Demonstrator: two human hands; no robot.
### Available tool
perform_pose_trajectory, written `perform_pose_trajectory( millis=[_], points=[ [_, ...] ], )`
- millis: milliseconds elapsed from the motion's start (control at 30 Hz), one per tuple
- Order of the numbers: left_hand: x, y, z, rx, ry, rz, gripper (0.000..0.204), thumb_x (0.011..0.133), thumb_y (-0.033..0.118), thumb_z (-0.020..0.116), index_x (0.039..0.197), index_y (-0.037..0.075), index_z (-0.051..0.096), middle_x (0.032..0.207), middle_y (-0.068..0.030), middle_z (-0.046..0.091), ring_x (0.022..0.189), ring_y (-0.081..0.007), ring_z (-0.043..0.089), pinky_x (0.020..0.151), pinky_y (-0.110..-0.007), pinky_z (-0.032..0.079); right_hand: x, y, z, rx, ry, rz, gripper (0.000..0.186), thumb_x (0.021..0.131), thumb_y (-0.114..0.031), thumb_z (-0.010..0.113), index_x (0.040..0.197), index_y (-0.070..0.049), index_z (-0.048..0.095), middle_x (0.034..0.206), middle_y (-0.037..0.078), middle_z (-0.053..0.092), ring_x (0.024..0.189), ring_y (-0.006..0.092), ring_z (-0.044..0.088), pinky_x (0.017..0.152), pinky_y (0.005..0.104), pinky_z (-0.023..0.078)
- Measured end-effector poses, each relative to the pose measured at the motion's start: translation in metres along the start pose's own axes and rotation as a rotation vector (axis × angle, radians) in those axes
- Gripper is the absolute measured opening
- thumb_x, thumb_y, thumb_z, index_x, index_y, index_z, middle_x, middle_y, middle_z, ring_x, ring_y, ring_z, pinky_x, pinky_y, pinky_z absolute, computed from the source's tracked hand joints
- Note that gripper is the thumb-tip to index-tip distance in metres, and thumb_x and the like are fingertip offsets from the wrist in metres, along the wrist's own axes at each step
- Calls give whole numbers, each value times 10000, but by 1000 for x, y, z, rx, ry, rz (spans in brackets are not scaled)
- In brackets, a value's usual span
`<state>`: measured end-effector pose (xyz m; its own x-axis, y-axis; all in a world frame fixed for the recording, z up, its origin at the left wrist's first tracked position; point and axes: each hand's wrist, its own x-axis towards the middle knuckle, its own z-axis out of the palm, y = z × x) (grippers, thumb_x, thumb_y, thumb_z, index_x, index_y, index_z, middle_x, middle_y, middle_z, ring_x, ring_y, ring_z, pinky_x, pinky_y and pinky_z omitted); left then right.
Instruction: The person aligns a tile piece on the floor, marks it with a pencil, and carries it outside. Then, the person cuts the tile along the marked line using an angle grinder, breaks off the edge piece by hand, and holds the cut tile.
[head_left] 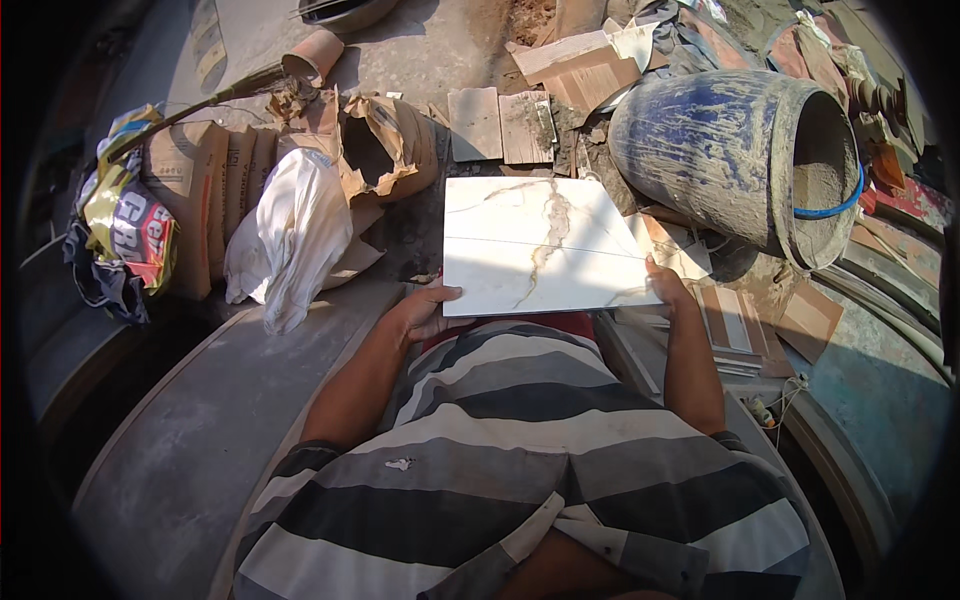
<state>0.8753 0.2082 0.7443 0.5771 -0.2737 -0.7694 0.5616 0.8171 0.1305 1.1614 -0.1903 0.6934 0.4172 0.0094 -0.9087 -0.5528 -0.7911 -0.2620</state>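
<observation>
A white tile (500,255) with gold and grey marble veins lies level in front of my waist, held by both hands. A thin dark line runs across its face, and its far right corner is cut at a slant. My left hand (428,308) grips the near left corner, thumb on top and fingers hidden underneath. At the near right corner my right hand (668,285) is closed on the edge, its thumb on top. Sunlight falls on the far part of the tile; shade covers much of the near part.
A blue cement-stained drum (700,150) lies on its side at the right. To the left stand brown paper sacks (185,200), a torn open sack (405,150) and a white plastic bag (300,230). Broken tile pieces (475,125) lie beyond; stacked tiles (730,325) sit right.
</observation>
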Motion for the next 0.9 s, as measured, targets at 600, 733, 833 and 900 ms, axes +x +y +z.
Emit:
perform_pose_trajectory(
  millis=[600,733,833,900],
  points=[
    [65,102,-84,-7,-22,-325,604,861,156,623,1402,-7,411,1291,-181,569,1156,-309,607,960,-446,550,31,41,123,516,-135,147,731,980,-622,390,1248,31,579,1091,180,667,961,282,663,823,420,517],
    [105,70,-75,-163,-43,-184,693,859,110,660,1460,35,324,1377,-161,509,1178,-294,597,909,-406,584,86,25,119,1313,-210,86,970,870,-800,362,1362,29,469,1208,185,623,1090,325,606,896,455,476],
    [166,50,-63,-176,6,-128,671,880,95,657,1457,35,320,1366,-157,517,1173,-284,600,878,-384,596,130,12,148,1590,-587,-241,1149,761,-886,394,1468,13,289,1379,171,496,1294,371,450,994,476,416],
    [214,44,-62,-124,67,11,648,901,95,647,1456,36,318,1348,-152,527,1151,-277,608,861,-374,594,165,-4,180,1121,-490,-192,1102,767,-847,479,1513,-75,230,1483,155,371,1344,415,362,995,512,409]
  ],
)
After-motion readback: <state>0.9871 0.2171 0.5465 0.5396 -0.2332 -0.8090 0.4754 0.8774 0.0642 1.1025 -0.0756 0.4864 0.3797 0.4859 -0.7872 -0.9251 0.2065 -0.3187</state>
